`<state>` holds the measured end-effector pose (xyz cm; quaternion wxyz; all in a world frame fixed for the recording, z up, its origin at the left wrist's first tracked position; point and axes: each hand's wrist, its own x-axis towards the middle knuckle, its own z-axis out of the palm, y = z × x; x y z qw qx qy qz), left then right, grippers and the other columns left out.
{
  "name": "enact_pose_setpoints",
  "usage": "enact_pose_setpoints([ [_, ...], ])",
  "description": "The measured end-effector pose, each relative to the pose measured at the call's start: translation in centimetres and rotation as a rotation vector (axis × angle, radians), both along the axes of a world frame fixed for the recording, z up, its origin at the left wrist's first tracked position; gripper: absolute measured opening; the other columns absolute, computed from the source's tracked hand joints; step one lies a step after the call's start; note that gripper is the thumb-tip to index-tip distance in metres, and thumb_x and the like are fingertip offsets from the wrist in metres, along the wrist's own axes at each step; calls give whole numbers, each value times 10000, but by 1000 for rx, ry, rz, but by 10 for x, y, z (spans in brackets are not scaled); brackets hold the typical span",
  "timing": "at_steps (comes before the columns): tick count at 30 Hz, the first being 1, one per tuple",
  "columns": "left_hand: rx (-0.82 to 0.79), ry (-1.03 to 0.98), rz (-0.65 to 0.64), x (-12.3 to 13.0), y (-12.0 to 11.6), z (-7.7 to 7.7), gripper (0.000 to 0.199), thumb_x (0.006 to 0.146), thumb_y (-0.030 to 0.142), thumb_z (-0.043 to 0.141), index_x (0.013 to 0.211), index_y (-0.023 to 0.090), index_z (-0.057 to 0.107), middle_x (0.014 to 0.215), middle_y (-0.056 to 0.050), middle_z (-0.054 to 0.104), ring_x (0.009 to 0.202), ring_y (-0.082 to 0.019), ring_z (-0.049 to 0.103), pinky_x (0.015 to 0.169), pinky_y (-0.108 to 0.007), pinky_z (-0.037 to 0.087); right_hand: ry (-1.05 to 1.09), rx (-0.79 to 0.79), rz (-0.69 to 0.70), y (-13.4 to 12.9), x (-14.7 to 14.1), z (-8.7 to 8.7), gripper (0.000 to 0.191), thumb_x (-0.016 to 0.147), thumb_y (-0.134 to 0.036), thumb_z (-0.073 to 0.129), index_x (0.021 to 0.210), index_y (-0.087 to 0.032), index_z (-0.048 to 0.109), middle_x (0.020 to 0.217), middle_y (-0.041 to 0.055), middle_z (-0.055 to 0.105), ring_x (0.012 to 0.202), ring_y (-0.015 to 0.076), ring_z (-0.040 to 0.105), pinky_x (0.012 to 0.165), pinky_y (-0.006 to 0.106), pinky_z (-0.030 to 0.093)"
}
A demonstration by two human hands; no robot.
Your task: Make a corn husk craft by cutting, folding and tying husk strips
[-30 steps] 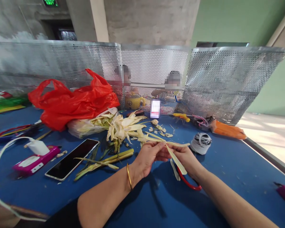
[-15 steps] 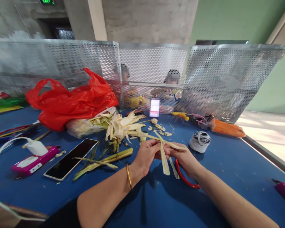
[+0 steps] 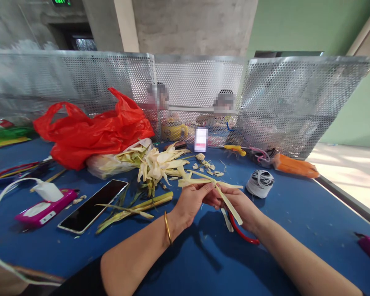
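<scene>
Pale husk strips (image 3: 231, 204) cross between my two hands above the blue table (image 3: 179, 263). My left hand (image 3: 189, 202) pinches them from the left, a gold bangle on its wrist. My right hand (image 3: 239, 205) grips them on the other side, its fingertips close to those of the left. One strip hangs down toward the lower right over the right hand. A red curved handle (image 3: 245, 236) shows under the right hand, beside a small loose husk piece (image 3: 227, 220). Beyond the left hand lies a pile of husks (image 3: 160, 164).
A red plastic bag (image 3: 95, 131), a black phone (image 3: 94, 205), a magenta power strip (image 3: 45, 209) and green stalks (image 3: 135, 209) lie left. On the right are a string roll (image 3: 260, 184) and an orange packet (image 3: 296, 165). Two people sit behind the perforated metal screen (image 3: 200, 82).
The hanging strip has swung from pointing straight down to slanting right, over my right hand. Another strip end now sticks out left above my left hand. Both hands stay nearly in place.
</scene>
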<state>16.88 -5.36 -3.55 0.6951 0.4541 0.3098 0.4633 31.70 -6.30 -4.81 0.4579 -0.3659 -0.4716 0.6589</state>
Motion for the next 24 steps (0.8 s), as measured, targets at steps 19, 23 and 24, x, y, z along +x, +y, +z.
enact_pose_setpoints([
  [19,44,88,128,-1,6,0,161,753,129,632,903,165,678,942,-71,728,732,-175,684,619,-260,525,-818,524,-309,-5,10,21,275,804,-446,620,774,-176,657,633,-17,579,621,132,487,587,242,362],
  [23,22,15,-39,-5,12,-3,181,745,174,656,920,141,689,1021,-103,716,748,-184,692,634,-255,521,-831,588,-355,-5,15,20,271,880,-385,503,742,-183,621,624,-19,546,610,128,476,568,238,356],
  [24,-9,-30,-97,-7,14,-4,197,749,177,640,933,133,692,1040,-114,711,766,-191,695,645,-257,522,-821,598,-366,-5,17,22,263,880,-378,500,743,-186,615,631,-18,549,617,131,482,573,239,361],
])
